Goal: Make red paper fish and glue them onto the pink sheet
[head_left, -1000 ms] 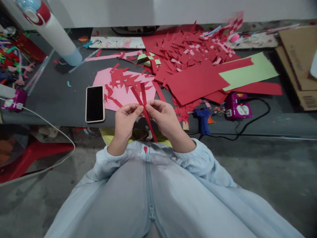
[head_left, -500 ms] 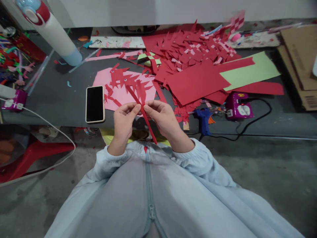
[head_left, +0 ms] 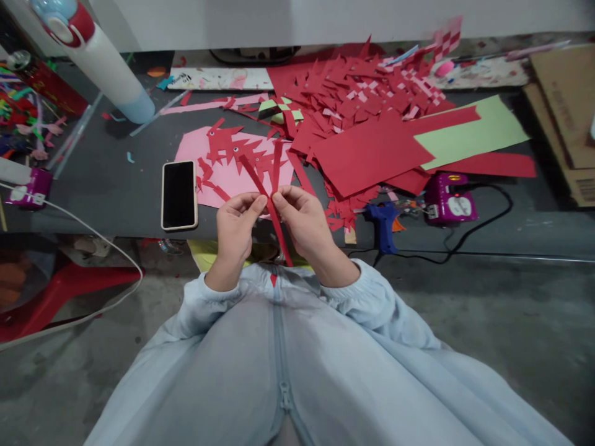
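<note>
Red paper strips [head_left: 279,232] cross each other between my two hands, in front of my body at the table's near edge. My left hand [head_left: 238,226] pinches them at the crossing between thumb and finger. From the other side, my right hand [head_left: 304,220] pinches the same spot, the fingertips nearly touching. Two strip ends point away from me and the rest hangs toward my jacket. Just beyond lie red paper figures [head_left: 227,144] with small eyes, on a pink paper sheet [head_left: 190,145].
A phone [head_left: 179,195] lies left of my hands. A blue glue gun [head_left: 383,228] rests at the right edge, its black cord trailing. Behind are a heap of red folded pieces [head_left: 346,87], red sheets [head_left: 372,152] and green paper [head_left: 478,130]. A tall bottle [head_left: 114,74] stands at the left.
The upper ends of the red strips have shifted, one now standing up more plainly to the right of the crossing. Both hands have moved slightly to the right and still pinch the strips.
</note>
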Motion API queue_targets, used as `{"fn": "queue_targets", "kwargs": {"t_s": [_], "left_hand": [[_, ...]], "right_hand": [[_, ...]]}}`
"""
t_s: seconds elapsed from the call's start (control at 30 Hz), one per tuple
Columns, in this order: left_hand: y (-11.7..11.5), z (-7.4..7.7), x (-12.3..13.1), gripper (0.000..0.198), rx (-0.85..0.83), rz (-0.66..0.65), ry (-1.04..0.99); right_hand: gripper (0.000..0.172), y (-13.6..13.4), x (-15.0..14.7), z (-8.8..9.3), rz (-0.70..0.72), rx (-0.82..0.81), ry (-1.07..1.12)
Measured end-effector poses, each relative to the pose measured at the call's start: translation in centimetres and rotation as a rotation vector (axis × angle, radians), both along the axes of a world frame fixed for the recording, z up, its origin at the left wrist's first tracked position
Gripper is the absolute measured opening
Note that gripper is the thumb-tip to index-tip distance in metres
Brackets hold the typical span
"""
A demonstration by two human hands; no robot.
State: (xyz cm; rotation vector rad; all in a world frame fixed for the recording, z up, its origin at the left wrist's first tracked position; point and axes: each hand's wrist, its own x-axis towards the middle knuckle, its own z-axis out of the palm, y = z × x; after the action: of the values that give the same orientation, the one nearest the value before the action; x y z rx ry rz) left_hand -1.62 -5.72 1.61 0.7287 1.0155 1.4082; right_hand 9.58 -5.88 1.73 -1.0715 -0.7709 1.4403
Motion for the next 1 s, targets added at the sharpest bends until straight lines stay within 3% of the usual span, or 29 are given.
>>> {"fn": "queue_targets", "kwargs": {"t_s": [0.23,0.4,0.63,0.83,1.0], "left_hand": [[0.2,0.1,-0.5,0.035,-0.006,-0.006,0.000],[0.1,-0.1,-0.8,0.036,-0.062,-0.126,0.033],[0.0,-0.6,-0.5,0.033,-0.002,-0.048,0.037],[0.1,-0.5,-0.7,0.033,0.033,-0.018,0.057],[0.0,-0.5,-0.9,0.034,-0.019,-0.061,0.070]], "right_hand": [[0.050,0.3,0.7,0.3,0.099,-0.029,-0.046],[0.054,0.3,0.7,0.1,0.073,0.002,-0.087],[0.052,0.1,0.4,-0.1,0.054,0.051,-0.099],[0.055,0.3,0.9,0.1,0.125,-0.002,-0.106],[0.053,0.3,1.1,-0.2,0.135,0.027,-0.135]]}}
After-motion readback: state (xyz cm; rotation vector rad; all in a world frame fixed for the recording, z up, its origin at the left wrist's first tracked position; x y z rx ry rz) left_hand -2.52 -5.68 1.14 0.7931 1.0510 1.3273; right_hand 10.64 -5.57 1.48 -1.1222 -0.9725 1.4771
